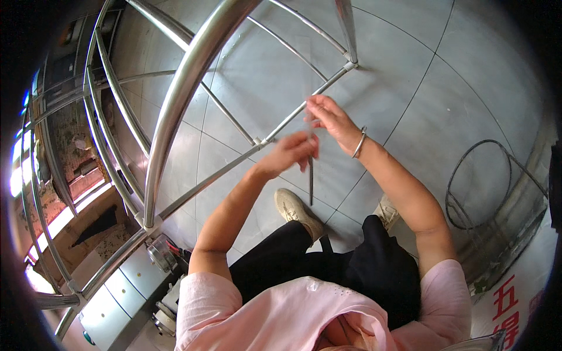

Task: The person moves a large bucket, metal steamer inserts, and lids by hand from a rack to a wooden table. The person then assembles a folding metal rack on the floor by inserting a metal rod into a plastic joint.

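A thin dark strip (pixel 311 184) runs upright in the picture between my hands, its lower end near my left shoe. My right hand (pixel 331 117), with a silver bangle (pixel 360 142) on its wrist, is closed in a pinch at the strip's upper part. Above the fingers a pale, see-through streak continues, too faint to make out. My left hand (pixel 290 155) is just below and to the left, smeared by motion, its fingers bent at the strip; whether they grip it cannot be told. Just beyond both hands is a metal tube frame (pixel 202 187).
Curved shiny tubes (pixel 175 105) of the frame rise at the left and top. A dark cable loop (pixel 448 193) lies on the tiled floor at right. A white printed sack (pixel 497 316) is at lower right. Grey boxes (pixel 114 298) and a cardboard box (pixel 96 225) stand at left.
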`<state>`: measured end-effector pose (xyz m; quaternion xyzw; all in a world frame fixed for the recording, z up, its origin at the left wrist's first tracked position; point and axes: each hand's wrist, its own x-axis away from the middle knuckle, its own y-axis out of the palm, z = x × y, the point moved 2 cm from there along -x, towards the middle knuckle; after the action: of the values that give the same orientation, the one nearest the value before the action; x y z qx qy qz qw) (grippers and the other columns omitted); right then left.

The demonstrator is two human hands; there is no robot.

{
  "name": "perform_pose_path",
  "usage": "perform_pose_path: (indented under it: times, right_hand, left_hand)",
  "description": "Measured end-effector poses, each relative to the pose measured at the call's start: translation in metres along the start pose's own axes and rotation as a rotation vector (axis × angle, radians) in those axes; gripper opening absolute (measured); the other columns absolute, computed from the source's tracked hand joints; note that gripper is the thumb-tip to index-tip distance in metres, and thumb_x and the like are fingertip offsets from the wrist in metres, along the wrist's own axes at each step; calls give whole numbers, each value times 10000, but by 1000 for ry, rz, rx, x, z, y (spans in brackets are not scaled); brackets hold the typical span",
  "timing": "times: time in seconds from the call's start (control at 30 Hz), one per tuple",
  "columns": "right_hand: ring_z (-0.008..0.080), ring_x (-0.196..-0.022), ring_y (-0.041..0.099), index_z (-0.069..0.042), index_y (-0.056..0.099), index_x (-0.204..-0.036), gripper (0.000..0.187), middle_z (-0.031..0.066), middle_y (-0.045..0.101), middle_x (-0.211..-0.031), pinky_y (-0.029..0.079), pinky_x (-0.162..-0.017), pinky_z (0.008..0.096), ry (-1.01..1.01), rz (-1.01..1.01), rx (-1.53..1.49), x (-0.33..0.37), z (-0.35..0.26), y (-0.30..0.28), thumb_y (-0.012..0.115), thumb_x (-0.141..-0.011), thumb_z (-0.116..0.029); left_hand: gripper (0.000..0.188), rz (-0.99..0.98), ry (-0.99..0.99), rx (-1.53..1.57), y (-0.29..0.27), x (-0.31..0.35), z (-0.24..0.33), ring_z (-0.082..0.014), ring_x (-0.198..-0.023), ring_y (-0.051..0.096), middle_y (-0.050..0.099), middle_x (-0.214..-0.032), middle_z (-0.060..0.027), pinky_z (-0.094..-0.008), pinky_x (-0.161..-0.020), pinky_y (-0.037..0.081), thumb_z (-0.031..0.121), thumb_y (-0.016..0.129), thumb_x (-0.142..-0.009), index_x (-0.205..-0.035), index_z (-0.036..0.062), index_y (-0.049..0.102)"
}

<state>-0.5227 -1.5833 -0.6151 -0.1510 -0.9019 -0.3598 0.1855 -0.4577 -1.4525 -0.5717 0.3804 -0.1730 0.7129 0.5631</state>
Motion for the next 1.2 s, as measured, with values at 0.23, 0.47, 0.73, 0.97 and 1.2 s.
perform_pose_path:
  times: [0.23, 0.47, 0.73, 0.97, 1.2]
  right_hand:
    - [136, -908, 548, -21, 459, -1138, 296, 54, 569, -949, 463, -771, 291, 240, -268, 228, 25, 39, 22, 444, -909, -209]
    - [129, -718, 591, 26, 512, -1036, 207, 76, 599, -823, 511, -609, 256, 118, -91, 155, 10, 47, 6, 456, -856, -61]
    - [117, -746, 604, 12, 548, -1002, 202, 66, 633, -830, 482, -671, 248, -45, 16, 324, -17, 17, -17, 539, -833, -97]
    - [180, -769, 613, -38, 609, -939, 287, 81, 647, -838, 471, -715, 288, -175, 83, 755, -69, -17, -16, 630, -722, -225]
    - [257, -812, 617, -79, 648, -854, 223, 118, 647, -843, 476, -742, 342, -89, -42, 1172, -111, -10, -4, 619, -659, -183]
  left_hand:
    - [180, 666, 320, 232, -69, 0, 13, -63, -532, 372, 505, -758, -15, -232, -508, 388, 226, 465, -900, -846, 56, 488]
    - [305, 423, 164, 108, -48, -18, 18, -88, -713, 510, 581, -925, -44, -253, -667, 448, 241, 517, -879, -1100, 32, 497]
    - [308, 560, 535, -716, -42, -37, -6, -274, -953, 527, 534, -1069, -134, -361, -795, 444, 160, 542, -827, -1105, 29, 517]
    - [189, 754, 490, -786, -52, -55, -25, -264, -771, 575, 610, -831, -91, -356, -691, 450, 94, 565, -777, -959, 87, 614]
    - [179, 858, 477, -722, -45, -56, -33, -233, -733, 586, 619, -810, -78, -330, -657, 461, 90, 602, -759, -935, 87, 634]
